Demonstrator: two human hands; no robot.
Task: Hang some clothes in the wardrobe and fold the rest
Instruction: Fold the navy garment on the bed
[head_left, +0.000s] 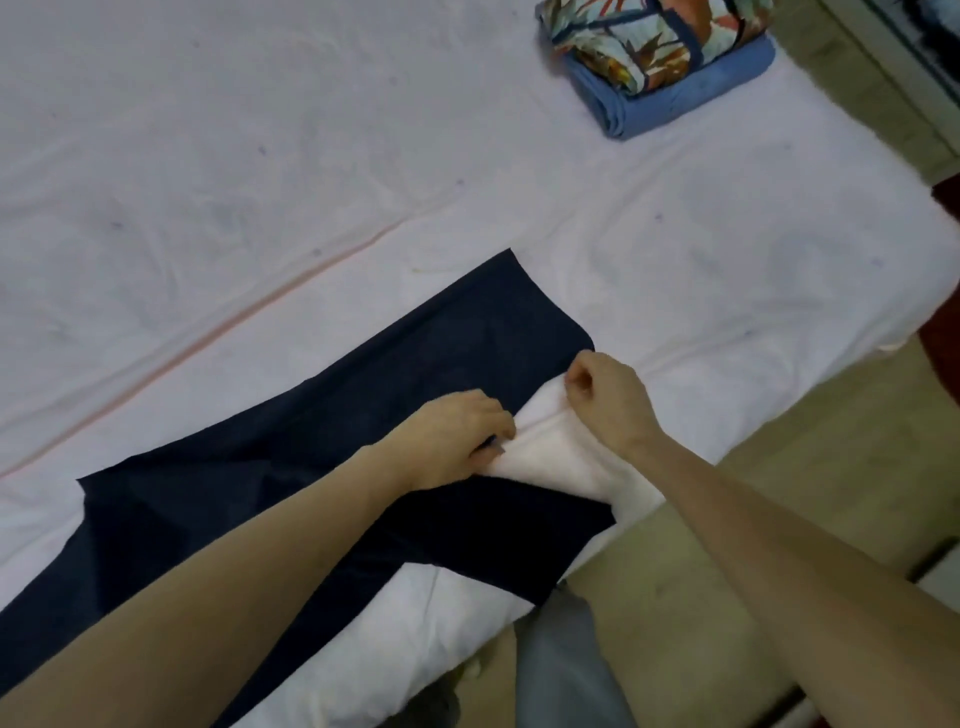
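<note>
Two folded garments (660, 62) sit stacked on the bed (260, 156); both hands' fingers, left hand (457, 441) and right hand (605, 397), pinch white cloth (550, 457) atop unfolded navy trousers (322, 431).

Both hands (530, 415) on navy garment (322, 441)

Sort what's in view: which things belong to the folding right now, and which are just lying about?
In use: dark trousers, white lining, left hand, right hand.
Lying about: folded pile, bed sheet, floor.
</note>
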